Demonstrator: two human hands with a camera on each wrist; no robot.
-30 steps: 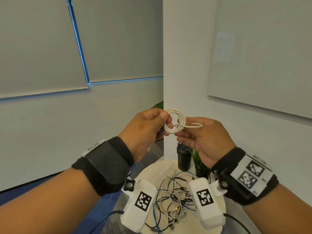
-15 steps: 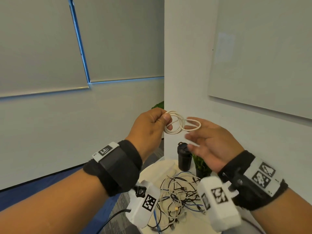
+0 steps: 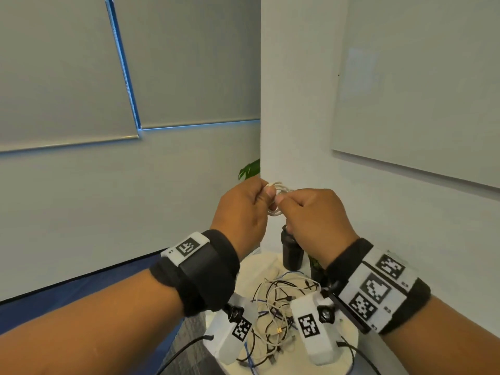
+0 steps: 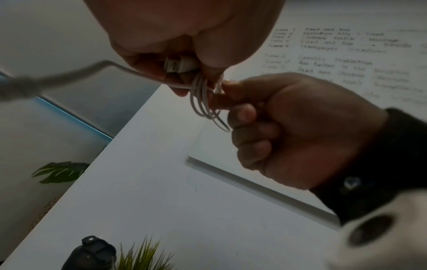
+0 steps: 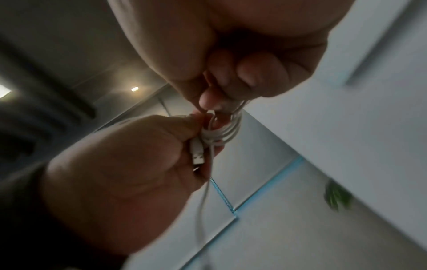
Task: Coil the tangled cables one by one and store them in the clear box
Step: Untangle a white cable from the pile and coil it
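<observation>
Above table (image 3: 349,341), left hand (image 3: 243,209) and right hand (image 3: 319,215) fingers grip white cable (image 3: 276,186).

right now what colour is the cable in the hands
White. The coiled cable shows best in the right wrist view, pinched between both hands.

White coil, black bands, grey and blue room

The coiled cable (image 3: 276,197) is white, with a white plug (image 5: 196,152) tipped in silver metal. Both wrist bands (image 3: 209,269) are black and carry white tags printed with black-and-white square codes. On the cream round desk (image 3: 266,262) lies a tangle of cables (image 3: 276,315) in white, black and blue. The bottle (image 3: 290,251) is black. The blinds (image 3: 62,69) are grey with blue edging, the floor (image 3: 81,288) is blue, the leaf (image 3: 250,169) is green, and the wall board (image 3: 422,85) is white.
</observation>
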